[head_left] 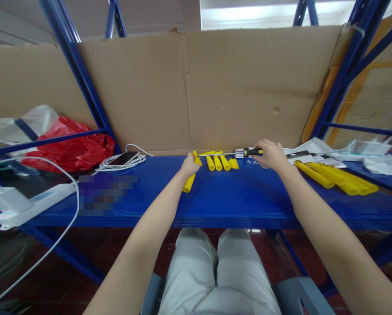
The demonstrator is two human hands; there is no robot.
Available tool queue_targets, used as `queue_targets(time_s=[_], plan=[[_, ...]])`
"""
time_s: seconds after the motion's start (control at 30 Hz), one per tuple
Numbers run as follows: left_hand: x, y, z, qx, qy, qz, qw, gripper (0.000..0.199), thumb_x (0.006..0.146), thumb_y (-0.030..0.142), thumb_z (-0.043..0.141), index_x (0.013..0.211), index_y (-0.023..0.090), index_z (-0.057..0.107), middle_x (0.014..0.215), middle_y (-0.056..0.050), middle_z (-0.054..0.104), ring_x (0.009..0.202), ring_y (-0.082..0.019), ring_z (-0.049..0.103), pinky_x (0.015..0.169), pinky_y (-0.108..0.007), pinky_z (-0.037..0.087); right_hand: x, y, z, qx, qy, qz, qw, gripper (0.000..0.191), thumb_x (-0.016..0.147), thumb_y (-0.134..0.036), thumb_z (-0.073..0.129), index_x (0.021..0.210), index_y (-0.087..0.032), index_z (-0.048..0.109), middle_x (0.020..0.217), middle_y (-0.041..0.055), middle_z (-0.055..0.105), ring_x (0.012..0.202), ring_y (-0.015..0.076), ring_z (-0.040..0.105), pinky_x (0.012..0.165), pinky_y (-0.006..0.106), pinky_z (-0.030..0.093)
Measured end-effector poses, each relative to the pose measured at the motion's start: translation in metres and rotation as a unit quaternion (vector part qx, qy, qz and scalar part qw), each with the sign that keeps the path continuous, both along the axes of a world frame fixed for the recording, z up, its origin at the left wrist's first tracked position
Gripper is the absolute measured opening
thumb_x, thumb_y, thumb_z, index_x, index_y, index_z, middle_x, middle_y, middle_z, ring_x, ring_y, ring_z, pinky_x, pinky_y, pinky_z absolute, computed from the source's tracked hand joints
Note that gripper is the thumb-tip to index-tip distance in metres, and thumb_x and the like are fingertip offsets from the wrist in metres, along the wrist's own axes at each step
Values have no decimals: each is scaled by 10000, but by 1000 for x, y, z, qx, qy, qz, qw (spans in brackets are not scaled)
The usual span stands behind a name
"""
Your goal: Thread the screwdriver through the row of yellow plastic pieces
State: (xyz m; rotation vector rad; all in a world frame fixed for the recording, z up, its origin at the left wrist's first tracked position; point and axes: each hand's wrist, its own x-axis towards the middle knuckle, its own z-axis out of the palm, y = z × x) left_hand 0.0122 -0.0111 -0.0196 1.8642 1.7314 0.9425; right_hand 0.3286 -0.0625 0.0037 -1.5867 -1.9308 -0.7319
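My left hand is closed around a yellow tube that leans over the blue shelf. In my right hand is the black and yellow handle of a screwdriver, whose thin shaft points left toward the upper end of the tube. Whether the tip touches the tube is too small to tell. Between my hands, several short yellow tubes lie side by side, with small yellow pieces at their right. Several longer yellow tubes rest to the right of my right hand.
A cardboard panel stands behind the blue shelf. At the left are a red plastic bag, a coiled white cable and a white power strip. White packets and cables lie at the right back.
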Motion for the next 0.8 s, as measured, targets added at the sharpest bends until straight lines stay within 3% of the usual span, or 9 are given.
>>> queue_targets(time_s=[0.23, 0.53, 0.8], plan=[[2, -6, 5, 2, 49, 5, 999, 348, 851, 74, 616, 1149, 163, 459, 1208, -194, 699, 1122, -283, 698, 868, -341, 563, -2, -2, 2, -40, -4, -15, 999, 280, 830, -392, 592, 1028, -220, 690, 938, 127, 749, 880, 315, 666, 708, 370, 421], [2, -8, 5, 21, 78, 23, 996, 411, 814, 66, 639, 1166, 196, 471, 1225, -169, 696, 1127, -273, 692, 896, -347, 551, 6, 4, -3, -73, -1, 36, 997, 427, 795, -354, 598, 1178, -198, 701, 1128, 141, 744, 1032, 335, 667, 836, 429, 495], [2, -11, 6, 23, 93, 23, 995, 357, 842, 91, 628, 1151, 186, 476, 1236, -190, 689, 1137, -287, 687, 914, -344, 532, 5, 3, 0, -82, -11, 20, 996, 371, 785, -344, 583, 1074, -169, 736, 1067, 155, 716, 961, 322, 660, 801, 409, 489]])
